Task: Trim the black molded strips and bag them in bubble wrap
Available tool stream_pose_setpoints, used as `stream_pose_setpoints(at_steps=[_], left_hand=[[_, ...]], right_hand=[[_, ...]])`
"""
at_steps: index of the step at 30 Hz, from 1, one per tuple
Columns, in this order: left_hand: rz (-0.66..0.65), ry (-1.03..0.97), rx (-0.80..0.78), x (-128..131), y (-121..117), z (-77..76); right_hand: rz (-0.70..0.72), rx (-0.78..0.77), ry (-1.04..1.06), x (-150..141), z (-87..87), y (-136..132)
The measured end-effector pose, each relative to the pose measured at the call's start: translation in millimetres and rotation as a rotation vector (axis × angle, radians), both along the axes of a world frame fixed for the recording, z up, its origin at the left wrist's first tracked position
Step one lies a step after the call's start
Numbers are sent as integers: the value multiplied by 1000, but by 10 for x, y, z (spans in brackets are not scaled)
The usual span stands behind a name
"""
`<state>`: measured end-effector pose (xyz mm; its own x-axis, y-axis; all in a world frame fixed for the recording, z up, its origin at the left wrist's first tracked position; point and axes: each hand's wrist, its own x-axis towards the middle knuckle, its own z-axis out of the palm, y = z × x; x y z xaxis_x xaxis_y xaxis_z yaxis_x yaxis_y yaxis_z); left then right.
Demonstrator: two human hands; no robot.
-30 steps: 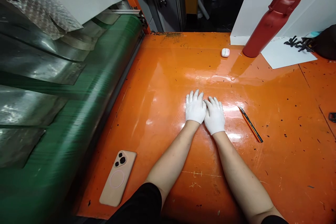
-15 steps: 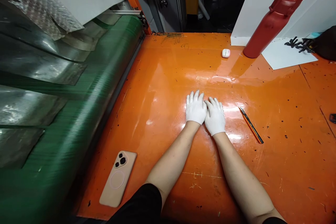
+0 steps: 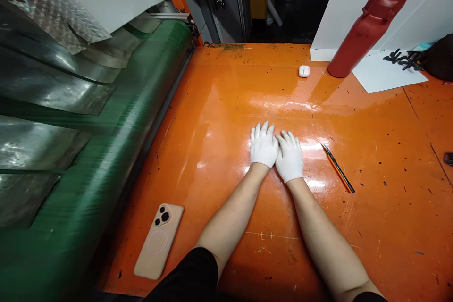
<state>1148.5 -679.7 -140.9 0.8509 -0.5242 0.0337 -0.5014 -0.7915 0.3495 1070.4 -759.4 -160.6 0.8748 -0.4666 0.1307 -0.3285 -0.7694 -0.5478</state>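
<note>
My left hand point(image 3: 264, 145), in a white glove, lies flat on the glossy orange table point(image 3: 212, 165) with its fingers stretched forward. Right beside it my right hand point(image 3: 290, 156), gloved the same way, also rests flat, palm down. The two hands touch along the thumbs, and neither holds anything. To the right of my right hand lies a slim craft knife point(image 3: 338, 168) with its tip pointing away from me. A beige phone point(image 3: 159, 241) lies camera side up near the table's front left.
Along the left runs a green conveyor belt point(image 3: 120, 137) carrying clear plastic sheets point(image 3: 71, 78) and bubble wrap point(image 3: 53, 7). Toward the back stand a small white case point(image 3: 304, 71) and a tall red bottle point(image 3: 364, 37). White paper point(image 3: 375, 75) lies beside the bottle.
</note>
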Motion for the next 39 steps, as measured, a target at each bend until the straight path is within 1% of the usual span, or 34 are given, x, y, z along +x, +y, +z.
stream_pose_setpoints(at_steps=[10,27,39], left_hand=[[-2,23,-3,-2,1,32],[-4,0,4,-2,4,1],[-1,11,4,-3,-1,12]], right_hand=[[-1,6,5,-2,8,4],[0,-7,2,0,3,4],[-3,2,-1,0,-9,0]])
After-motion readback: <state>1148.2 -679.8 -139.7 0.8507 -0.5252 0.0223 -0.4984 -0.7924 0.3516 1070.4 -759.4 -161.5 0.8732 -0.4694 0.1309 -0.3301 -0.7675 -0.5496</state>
